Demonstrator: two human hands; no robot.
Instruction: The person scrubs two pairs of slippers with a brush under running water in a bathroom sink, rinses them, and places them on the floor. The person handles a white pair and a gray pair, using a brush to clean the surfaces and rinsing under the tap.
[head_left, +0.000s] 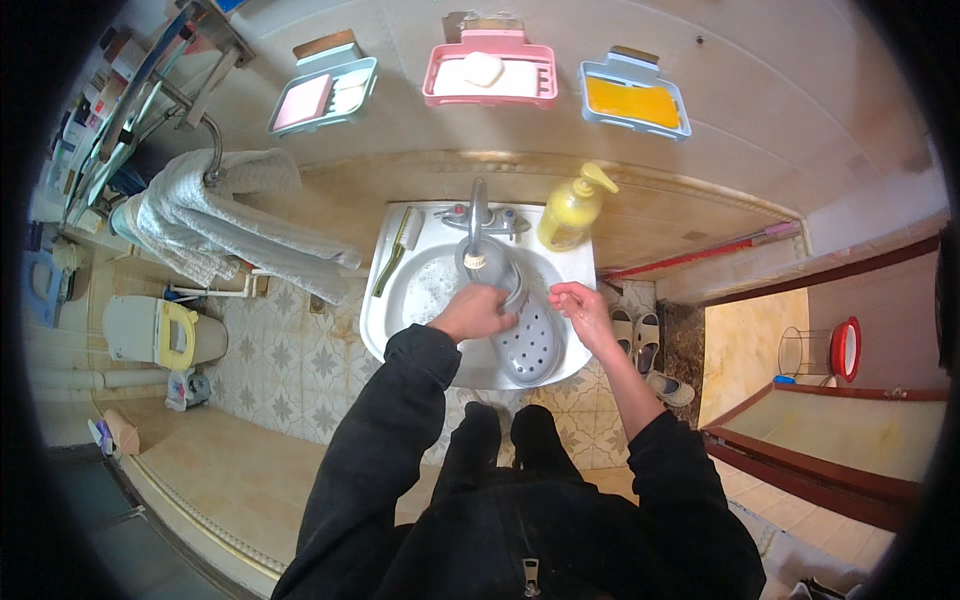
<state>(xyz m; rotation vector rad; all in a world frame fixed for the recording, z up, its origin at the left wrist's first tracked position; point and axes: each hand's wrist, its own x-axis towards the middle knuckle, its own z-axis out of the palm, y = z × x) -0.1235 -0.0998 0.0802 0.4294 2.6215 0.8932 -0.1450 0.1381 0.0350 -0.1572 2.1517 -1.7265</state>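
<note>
A grey clog with round holes (529, 341) lies in the white washbasin (382, 330), its toe towards me. My left hand (478, 311) is at the clog's heel end, under the faucet (477, 217); its fingertips are partly hidden, so its hold is unclear. My right hand (581, 309) is raised over the basin's right side, beside the clog, fingers curled and wet; whether it holds something small is unclear. Suds (431, 289) float at the basin's left. A green-handled brush (394, 255) rests on the left rim, and a yellow pump bottle (571, 210) stands at the back right corner.
Three wall soap dishes hang above: a blue-green one (322, 94), a pink one (491, 75) and a blue one (634, 97). Towels (232, 217) hang at left, near a toilet (165, 330). Slippers (645, 341) lie on the floor at right, by a doorway.
</note>
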